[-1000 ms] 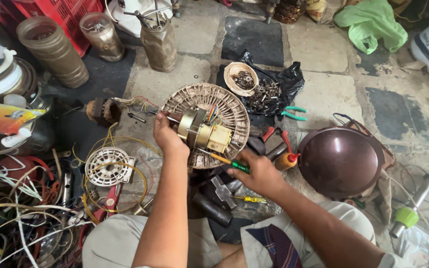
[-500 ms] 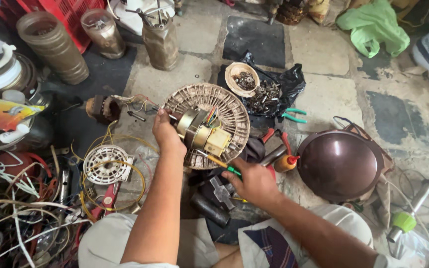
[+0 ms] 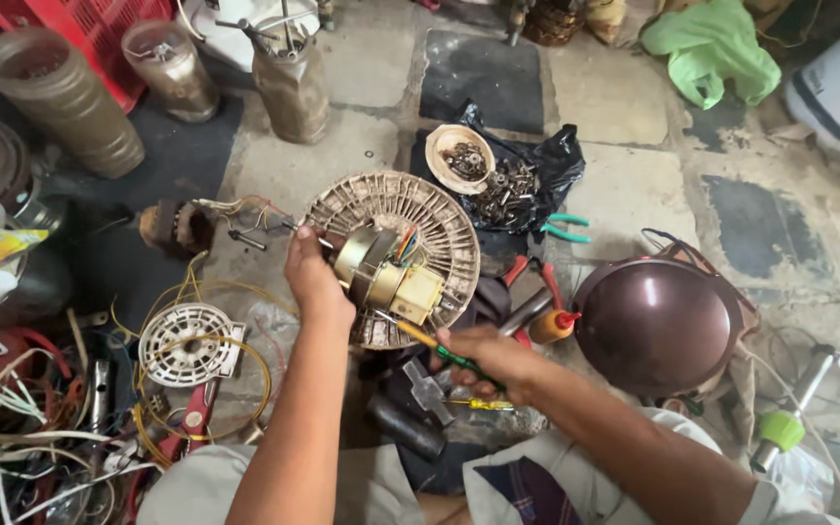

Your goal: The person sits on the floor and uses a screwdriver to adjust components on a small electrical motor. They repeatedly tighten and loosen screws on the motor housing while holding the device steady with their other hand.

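A: Hands first. Left hand (image 3: 315,277) is closed on the left side of the fan motor (image 3: 388,277), fingers wrapped around its rim. Right hand (image 3: 486,355) grips a screwdriver (image 3: 432,345) with a yellow-green handle; the tip points up and left into the motor's lower edge.

B: Motor location?

A: Held above the floor, in front of the person's knees, centre of view. Round, dirty, slotted grille plate behind; brass-coloured housing and a cream block on the near face; coloured wires at the top.

B: Surroundings, largest down.

A: Red crate (image 3: 80,29) at top left. Maroon dome (image 3: 655,324) to the right of the motor, just beside the right forearm. Green cloth (image 3: 717,49) at top right. Black bag (image 3: 537,175) behind the motor, holding a pile of small metal parts, with a small bowl (image 3: 459,156) of parts on its left edge. White round grille (image 3: 185,342) to the left of the left arm, ringed by yellow wire. Green-handled pliers (image 3: 566,228) just beside the bag. Orange oil bottle (image 3: 551,326) between motor and dome.

B: Anything unclear?

A: Screw under the tip: too small to tell.
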